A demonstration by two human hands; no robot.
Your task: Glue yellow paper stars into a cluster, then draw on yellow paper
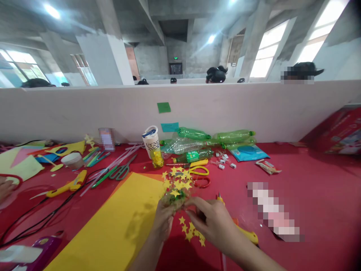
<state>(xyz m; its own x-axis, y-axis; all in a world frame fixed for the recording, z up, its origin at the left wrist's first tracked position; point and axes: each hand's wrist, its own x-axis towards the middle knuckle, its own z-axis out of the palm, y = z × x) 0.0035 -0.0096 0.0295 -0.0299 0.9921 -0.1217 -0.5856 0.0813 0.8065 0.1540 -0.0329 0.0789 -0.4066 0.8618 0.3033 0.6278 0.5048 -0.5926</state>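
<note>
My left hand (164,216) is closed around the green base of a star-covered plastic craft piece (178,184), keeping it above the table. Yellow paper stars cover its top. My right hand (211,220) reaches in from the right, thumb and fingers pinched together at the piece's edge; anything between the fingertips is hidden. Loose yellow stars (191,230) lie on the red table under my right hand. A yellow-handled glue gun (248,235) is partly covered by my right forearm. Left of my left hand lies a large yellow sheet (113,222).
Behind my hands are yellow-handled scissors (200,171), a white cup (151,143) and green plastic bottles (197,154). Another glue gun (67,184), with black cords, and grey scissors (121,169) lie left. Another person's hand (7,190) shows at the left edge. A white partition (113,109) stands behind.
</note>
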